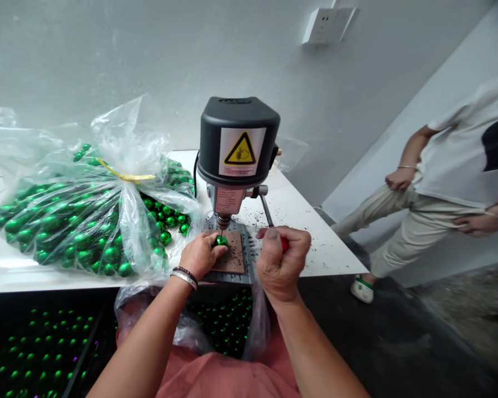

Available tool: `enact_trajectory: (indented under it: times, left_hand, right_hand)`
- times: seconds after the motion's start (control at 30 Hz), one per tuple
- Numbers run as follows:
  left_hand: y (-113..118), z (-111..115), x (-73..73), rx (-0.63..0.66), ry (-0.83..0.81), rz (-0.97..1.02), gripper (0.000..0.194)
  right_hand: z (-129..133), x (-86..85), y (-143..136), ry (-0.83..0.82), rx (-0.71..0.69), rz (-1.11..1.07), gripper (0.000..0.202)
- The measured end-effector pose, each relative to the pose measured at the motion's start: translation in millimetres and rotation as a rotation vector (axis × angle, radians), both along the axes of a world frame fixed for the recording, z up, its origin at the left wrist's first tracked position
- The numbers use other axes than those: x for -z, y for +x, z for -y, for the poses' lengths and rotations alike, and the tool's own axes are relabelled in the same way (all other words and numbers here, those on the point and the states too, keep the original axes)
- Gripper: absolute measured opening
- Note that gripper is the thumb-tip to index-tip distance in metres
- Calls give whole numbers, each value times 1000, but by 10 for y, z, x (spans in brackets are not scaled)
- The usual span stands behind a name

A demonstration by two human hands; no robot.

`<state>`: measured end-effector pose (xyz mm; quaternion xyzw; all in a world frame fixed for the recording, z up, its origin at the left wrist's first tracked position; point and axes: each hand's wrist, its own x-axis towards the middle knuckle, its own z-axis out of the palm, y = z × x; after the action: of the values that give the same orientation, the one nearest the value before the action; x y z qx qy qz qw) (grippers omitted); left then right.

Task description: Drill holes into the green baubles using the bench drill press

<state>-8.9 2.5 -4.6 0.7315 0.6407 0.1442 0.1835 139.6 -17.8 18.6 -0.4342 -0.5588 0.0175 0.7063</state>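
Under the drill (pixel 238 119), the left hand (pixel 200 255) pinches a green ball (pixel 222 241); to the drill's right, the right hand (pixel 283 260) is wrapped round the lever (pixel 266 210). A loosely held ball could slip, bringing that left hand under the bit (pixel 221 232). The drill's sticker (pixel 243 151) shows a yellow hand-hazard triangle; its small print is unreadable.

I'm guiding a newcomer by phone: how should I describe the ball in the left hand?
Find the big black drill on the white table. Look down from its yellow warning sign to the tip, where the left hand grips a shiny green ball. Unlike the green balls in the clear bag beside the drill, this one sits alone under the tip.
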Motion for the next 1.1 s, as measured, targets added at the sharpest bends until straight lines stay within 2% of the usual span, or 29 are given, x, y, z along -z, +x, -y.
enact_trajectory:
  times: [0.07, 0.1, 0.2, 0.3, 0.37, 0.5, 0.57, 0.6, 0.67, 0.77, 0.83, 0.93, 1.03, 1.07, 1.1]
  left_hand:
    - [2, -3, 2, 1, 10, 6, 42]
    - [5, -7, 7, 2, 16, 11, 41]
    - [6, -5, 19, -6, 23, 43, 35]
    - [-47, 73, -21, -37, 47, 110, 36]
    - [-131, 186, -91, -24, 49, 172, 38]
    - [-328, 450, -237, 197, -173, 337, 38]
    - [-376, 531, -253, 209, -276, 449, 45]
    - [-380, 550, -245, 157, -302, 523, 49]
    - [-356, 551, -213, -35, -321, 750, 52]
    - [-284, 505, -193, -383, -401, 1259, 52]
    - [-240, 480, -216, -516, -544, 1551, 55]
    - [-198, 489, -251, -548, -693, 1731, 47]
    - [-184, 543, -229, -512, -589, 1694, 14]
    - [-184, 563, -211, -475, -533, 1649, 9]
    - [-187, 581, -193, -428, -478, 1582, 17]
  right_hand:
    - [-6, -59, 2, 14, 24, -7, 8]
    - [-13, -143, 2, 36, 57, 1, 8]
    - [-66, -546, 12, 125, 224, 107, 12]
    - [-151, -933, 28, 49, 216, 146, 19]
    - [-198, -1063, 32, 9, 192, 130, 21]
    - [-223, -1064, 17, -40, 116, 51, 22]
    - [-217, -1028, 7, -41, 84, 15, 21]
    - [-213, -1016, 4, -39, 74, 6, 21]
    - [-209, -1002, 2, -35, 52, 4, 21]
    - [-205, -1001, 9, -45, 19, 5, 21]
    - [-200, -1001, 15, -49, 10, 5, 21]
    - [-192, -996, 21, -44, 4, 4, 20]
    - [-185, -984, 23, -35, -8, 7, 20]
    - [-184, -979, 23, -30, -8, 12, 20]
    - [-183, -975, 23, -25, -5, 18, 20]
